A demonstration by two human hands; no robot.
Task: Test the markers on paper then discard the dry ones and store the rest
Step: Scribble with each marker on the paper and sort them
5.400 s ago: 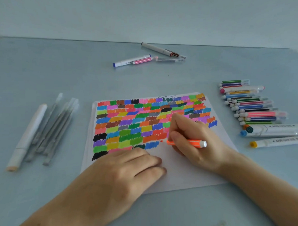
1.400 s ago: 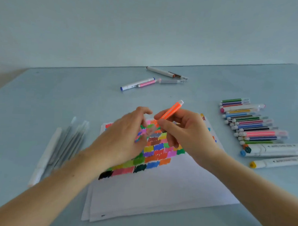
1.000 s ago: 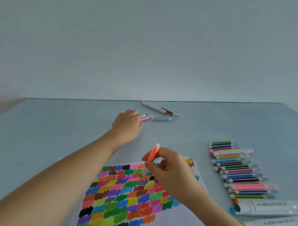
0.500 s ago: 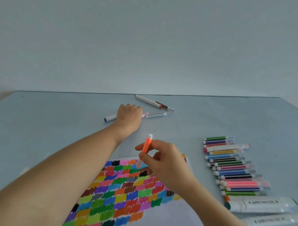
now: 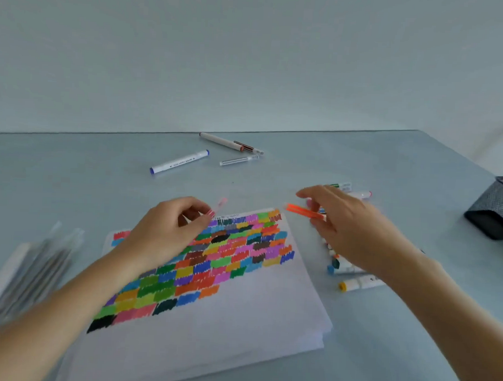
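A stack of white paper [image 5: 238, 328] covered with coloured test swatches lies in front of me. My right hand [image 5: 349, 229] holds an orange marker [image 5: 302, 211] over the paper's far right corner, above the row of tested markers [image 5: 353, 277] it partly hides. My left hand [image 5: 167, 232] pinches a pink marker [image 5: 219, 206] over the paper's far edge; the marker is blurred. At the back of the table lie a blue-capped white marker [image 5: 179, 161], a white pen [image 5: 222, 141] and a clear pen [image 5: 238, 160].
A dark mesh holder [image 5: 494, 209] stands at the right edge of the grey table [image 5: 72, 182]. A blurred group of clear pens and a white marker [image 5: 30, 270] lies at the left. The wall rises behind the table.
My left hand has come back from the far markers with a pink marker. My right hand has swung the orange marker right, over the row of markers. The view tilted down; the mesh holder came into view.
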